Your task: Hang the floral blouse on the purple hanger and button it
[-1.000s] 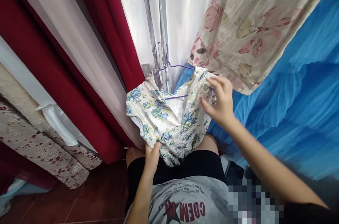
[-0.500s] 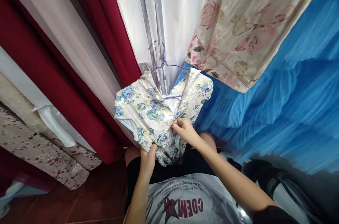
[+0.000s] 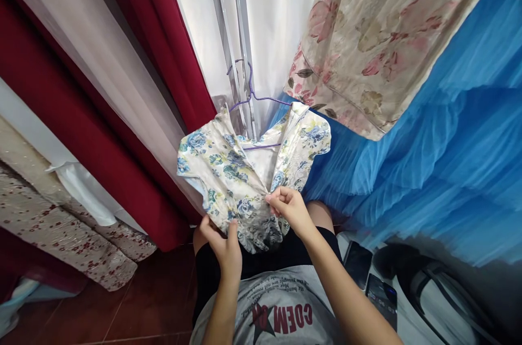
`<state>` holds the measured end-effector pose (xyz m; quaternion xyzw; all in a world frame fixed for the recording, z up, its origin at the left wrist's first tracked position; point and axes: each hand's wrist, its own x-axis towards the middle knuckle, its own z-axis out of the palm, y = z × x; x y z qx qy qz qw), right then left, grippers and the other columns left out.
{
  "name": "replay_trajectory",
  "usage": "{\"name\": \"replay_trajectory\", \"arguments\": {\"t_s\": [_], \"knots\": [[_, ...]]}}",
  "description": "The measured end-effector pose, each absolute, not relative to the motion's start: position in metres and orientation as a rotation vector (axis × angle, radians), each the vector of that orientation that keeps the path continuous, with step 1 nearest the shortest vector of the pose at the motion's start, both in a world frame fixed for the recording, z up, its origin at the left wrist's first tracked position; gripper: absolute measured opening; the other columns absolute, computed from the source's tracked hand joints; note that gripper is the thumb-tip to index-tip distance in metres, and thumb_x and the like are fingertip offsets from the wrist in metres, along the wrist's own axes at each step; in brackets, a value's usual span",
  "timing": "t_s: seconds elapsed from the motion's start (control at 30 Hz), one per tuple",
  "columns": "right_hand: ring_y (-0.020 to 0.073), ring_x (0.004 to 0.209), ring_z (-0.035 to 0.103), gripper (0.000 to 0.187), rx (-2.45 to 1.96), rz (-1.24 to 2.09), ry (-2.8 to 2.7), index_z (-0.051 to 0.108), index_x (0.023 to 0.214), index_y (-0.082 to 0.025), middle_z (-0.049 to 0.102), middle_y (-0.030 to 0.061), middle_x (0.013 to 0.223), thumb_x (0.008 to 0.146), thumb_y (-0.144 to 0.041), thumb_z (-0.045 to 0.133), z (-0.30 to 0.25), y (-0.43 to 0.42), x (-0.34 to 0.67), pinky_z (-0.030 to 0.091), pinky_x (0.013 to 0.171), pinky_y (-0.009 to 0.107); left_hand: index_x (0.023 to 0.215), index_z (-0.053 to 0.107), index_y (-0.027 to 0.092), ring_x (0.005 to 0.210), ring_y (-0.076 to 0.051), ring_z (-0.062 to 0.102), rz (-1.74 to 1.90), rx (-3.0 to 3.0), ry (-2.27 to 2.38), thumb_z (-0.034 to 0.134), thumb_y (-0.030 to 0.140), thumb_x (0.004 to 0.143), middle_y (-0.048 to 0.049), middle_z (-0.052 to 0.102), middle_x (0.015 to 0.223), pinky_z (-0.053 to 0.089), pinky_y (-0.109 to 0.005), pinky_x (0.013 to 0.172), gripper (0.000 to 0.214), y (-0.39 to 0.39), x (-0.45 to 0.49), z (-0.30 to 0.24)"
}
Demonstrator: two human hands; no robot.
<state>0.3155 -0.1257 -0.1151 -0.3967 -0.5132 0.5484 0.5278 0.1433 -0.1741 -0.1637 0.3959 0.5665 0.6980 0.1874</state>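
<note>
A small white garment with blue flowers (image 3: 240, 171) hangs on a purple wire hanger (image 3: 255, 100), hooked to a metal window frame (image 3: 234, 35). My right hand (image 3: 287, 206) pinches the garment's front at its middle. My left hand (image 3: 224, 241) sits at the lower left hem, thumb and fingers apart, touching the cloth from below. Both hands are in front of my lap, above my black shorts.
Red curtains (image 3: 134, 62) and sheer white curtains hang to the left. A beige floral cloth (image 3: 379, 35) and blue netting (image 3: 440, 160) hang on the right. Two phones (image 3: 369, 279) and a bag lie at the lower right. Rolled fabric lies on the floor at left.
My right hand came down from the garment's right shoulder to pinch its middle. My left hand loosened its grip on the hem and opened.
</note>
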Motion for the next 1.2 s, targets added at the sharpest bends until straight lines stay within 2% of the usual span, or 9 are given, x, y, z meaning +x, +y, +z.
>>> {"name": "replay_trajectory", "arguments": {"t_s": [0.1,0.2,0.27,0.33,0.57,0.87,1.0,1.03,1.2], "knots": [[0.0109,0.039,0.042,0.034,-0.968,1.371,-1.187,0.058,0.068,-0.022,0.062,-0.0010,0.051,0.078,-0.046,0.078,-0.118,-0.141,0.314,0.030,0.043,0.026,0.131,0.050,0.024,0.136,-0.030,0.047,2.015,1.471,1.671,0.075,0.028,0.079,-0.0142,0.049,0.144,0.035,-0.044,0.116,0.058,-0.173,0.155,-0.166],[0.0120,0.041,0.047,0.030,-0.973,1.369,-1.238,0.060,0.069,-0.021,0.063,-0.0004,0.052,0.078,-0.042,0.079,-0.120,-0.148,0.308,0.034,0.044,0.025,0.110,0.062,0.023,0.108,-0.027,0.063,1.691,1.712,1.430,0.070,0.023,0.083,-0.0088,0.066,0.111,0.047,-0.037,0.098,0.028,-0.163,0.171,-0.164],[0.0143,0.046,0.055,0.026,-0.978,1.337,-1.313,0.062,0.072,-0.020,0.066,0.0011,0.055,0.081,-0.039,0.077,-0.120,-0.148,0.304,0.039,0.048,0.026,0.092,0.062,0.022,0.080,-0.022,0.063,1.570,1.697,1.356,0.066,0.023,0.085,-0.0029,0.065,0.084,0.049,-0.031,0.078,0.008,-0.153,0.178,-0.163],[0.0154,0.050,0.060,0.024,-0.988,1.309,-1.371,0.063,0.074,-0.019,0.068,0.0021,0.057,0.083,-0.038,0.075,-0.117,-0.146,0.302,0.042,0.050,0.025,0.079,0.056,0.022,0.067,-0.018,0.055,1.563,1.694,1.365,0.064,0.023,0.086,0.0008,0.057,0.070,0.044,-0.028,0.067,0.010,-0.146,0.180,-0.163],[0.0071,0.036,0.041,0.030,-0.885,1.291,-1.181,0.063,0.061,-0.017,0.063,0.0000,0.050,0.076,-0.039,0.077,-0.062,-0.104,0.305,0.030,0.037,0.021,0.085,0.057,0.021,0.072,-0.016,0.060,1.304,1.992,1.392,0.052,0.021,0.095,-0.0030,0.060,0.085,0.045,-0.025,0.067,0.012,-0.150,0.182,-0.163],[0.0043,0.038,0.036,0.022,-0.744,1.006,-1.009,0.061,0.055,-0.015,0.057,-0.0023,0.048,0.072,-0.021,0.073,0.034,-0.024,0.310,0.028,0.038,0.020,0.110,0.065,0.022,0.077,-0.022,0.067,0.493,2.439,1.575,0.055,0.012,0.087,-0.0079,0.069,0.105,0.045,-0.032,0.067,0.026,-0.137,0.230,-0.153],[0.0053,0.037,0.038,0.018,-0.752,1.022,-1.031,0.062,0.065,-0.016,0.057,-0.0037,0.048,0.076,-0.028,0.072,0.030,-0.031,0.314,0.028,0.038,0.020,0.089,0.065,0.022,0.070,-0.018,0.064,0.726,2.265,1.413,0.065,0.022,0.089,-0.0035,0.069,0.089,0.046,-0.029,0.066,0.001,-0.112,0.221,-0.146],[0.0061,0.037,0.039,0.018,-0.761,1.033,-1.046,0.062,0.069,-0.017,0.058,-0.0037,0.048,0.077,-0.029,0.072,0.026,-0.034,0.315,0.028,0.038,0.020,0.088,0.065,0.021,0.069,-0.017,0.063,0.874,2.207,1.349,0.066,0.025,0.090,-0.0028,0.068,0.086,0.047,-0.028,0.066,0.004,-0.106,0.214,-0.137],[0.0072,0.038,0.040,0.020,-0.751,0.985,-1.156,0.059,0.074,-0.020,0.056,-0.0049,0.047,0.081,-0.035,0.071,0.013,-0.048,0.317,0.030,0.041,0.021,0.130,0.059,0.023,0.078,-0.016,0.065,1.685,2.106,1.121,0.050,0.029,0.103,-0.0036,0.069,0.092,0.050,-0.028,0.073,0.029,-0.068,0.177,-0.043]]}}
